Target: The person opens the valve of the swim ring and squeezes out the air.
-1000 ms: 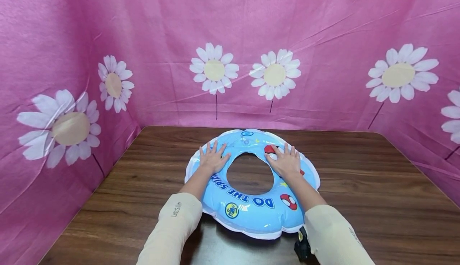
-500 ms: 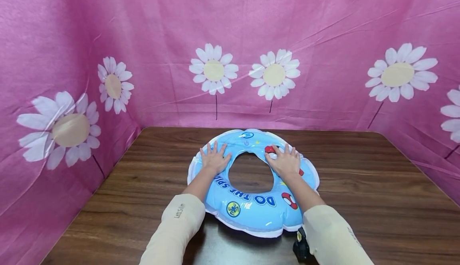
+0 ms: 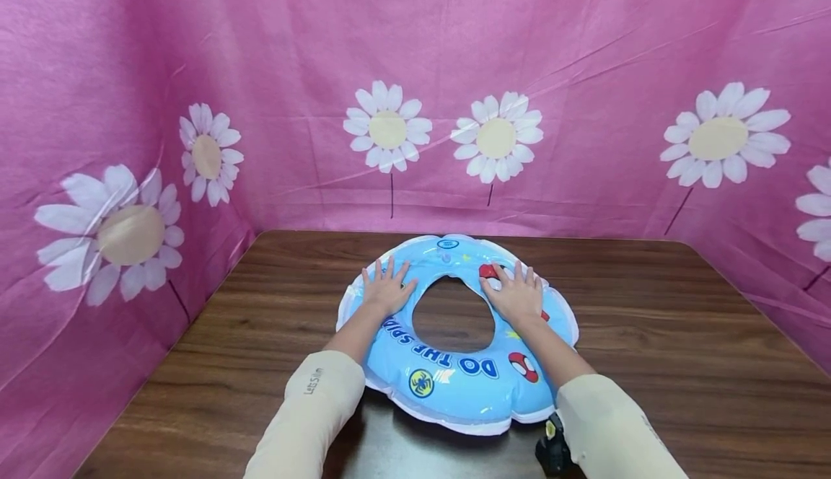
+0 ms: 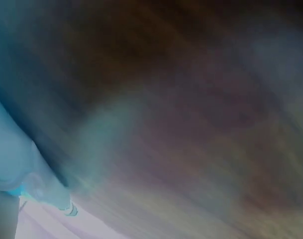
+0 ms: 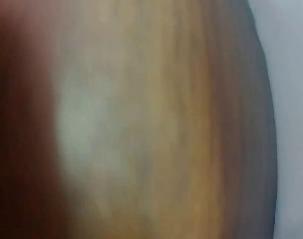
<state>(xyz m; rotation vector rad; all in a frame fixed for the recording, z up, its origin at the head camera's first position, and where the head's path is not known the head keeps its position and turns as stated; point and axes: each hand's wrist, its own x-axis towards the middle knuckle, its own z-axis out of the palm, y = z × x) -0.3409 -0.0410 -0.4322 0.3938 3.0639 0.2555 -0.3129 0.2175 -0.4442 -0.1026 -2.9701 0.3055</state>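
Observation:
A light blue inflatable swim ring (image 3: 454,392) with a scalloped white edge lies on the wooden table, printed with blue letters, a yellow spider badge and red-and-white figures. On its left side rests my left hand (image 3: 386,291), fingers spread and straight. My right hand (image 3: 518,295) lies flat on the opposite side, over a red and white print, with its fingers spread too. Through the ring's round hole the table top shows. A pale blue edge of the ring (image 4: 17,154) fills the lower left of the left wrist view; the right wrist view is mostly blur.
The brown wood-grain table (image 3: 662,320) extends to both sides and behind the ring. Around it hangs a pink curtain (image 3: 441,24) with large white daisies. A small black device (image 3: 552,454) sits below the right forearm, by the cream sleeve (image 3: 610,425).
The ring shifts slightly under both hands, a little right and then back toward the left and nearer. Both hands stay spread on it in nearly the same places.

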